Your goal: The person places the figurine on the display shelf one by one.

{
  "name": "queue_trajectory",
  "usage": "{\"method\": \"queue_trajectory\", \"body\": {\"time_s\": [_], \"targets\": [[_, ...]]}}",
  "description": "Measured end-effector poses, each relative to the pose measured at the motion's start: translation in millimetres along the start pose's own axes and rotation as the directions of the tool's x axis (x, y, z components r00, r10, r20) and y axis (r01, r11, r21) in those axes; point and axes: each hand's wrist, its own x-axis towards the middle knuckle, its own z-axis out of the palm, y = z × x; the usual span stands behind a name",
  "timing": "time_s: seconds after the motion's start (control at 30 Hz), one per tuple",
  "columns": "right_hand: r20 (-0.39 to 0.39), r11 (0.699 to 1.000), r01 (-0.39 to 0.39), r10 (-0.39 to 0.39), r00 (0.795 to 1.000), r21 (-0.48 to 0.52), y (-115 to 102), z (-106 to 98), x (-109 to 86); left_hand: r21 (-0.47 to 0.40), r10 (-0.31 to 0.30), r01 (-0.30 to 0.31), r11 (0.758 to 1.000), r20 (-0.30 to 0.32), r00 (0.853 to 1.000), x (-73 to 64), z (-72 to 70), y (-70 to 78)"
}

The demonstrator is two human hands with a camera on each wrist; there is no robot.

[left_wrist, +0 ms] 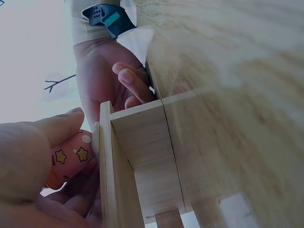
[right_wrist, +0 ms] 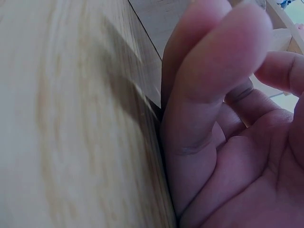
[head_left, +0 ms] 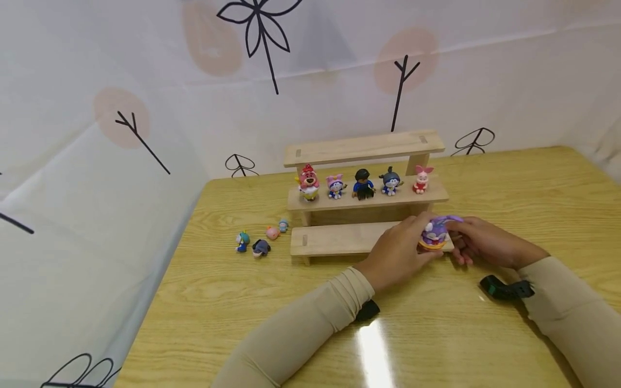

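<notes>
A purple rabbit-like figurine (head_left: 435, 233) with long ears and a yellow-orange base is at the right end of the lowest wooden shelf (head_left: 335, 240). My left hand (head_left: 399, 252) grips it from the left, thumb in front. From the right, my right hand (head_left: 487, 242) pinches it near an ear, its other fingers loosely curled. Beside the shelf board (left_wrist: 108, 161), the left wrist view shows the figurine's pink, star-marked side (left_wrist: 71, 156) between the left fingers. Curled right fingers (right_wrist: 218, 61) fill much of the right wrist view, close to the wooden surface; the figurine is hidden there.
The middle shelf (head_left: 349, 203) bears several figurines, including a red-capped one (head_left: 308, 183), a black-haired one (head_left: 363, 184) and a pink-eared one (head_left: 422, 180). Above is the top shelf (head_left: 359, 150). Several small figures, among them a grey-blue donkey (head_left: 261, 248), lie left on the table (head_left: 218, 302).
</notes>
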Motion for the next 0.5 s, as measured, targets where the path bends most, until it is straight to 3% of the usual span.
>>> {"method": "queue_trajectory", "body": {"time_s": [0.23, 0.5], "targets": [[0.004, 1.0, -0.001, 0.001, 1.0, 0.011, -0.4, 0.7, -0.1, -0.002, -0.008, 0.008, 1.0, 0.023, 1.0, -0.4, -0.5, 1.0], [-0.026, 1.0, -0.02, 0.02, 0.999, -0.012, -0.9, 1.1, 0.8, -0.141, -0.009, 0.015, 0.99, 0.038, 0.999, -10.1, -9.1, -6.8]]}}
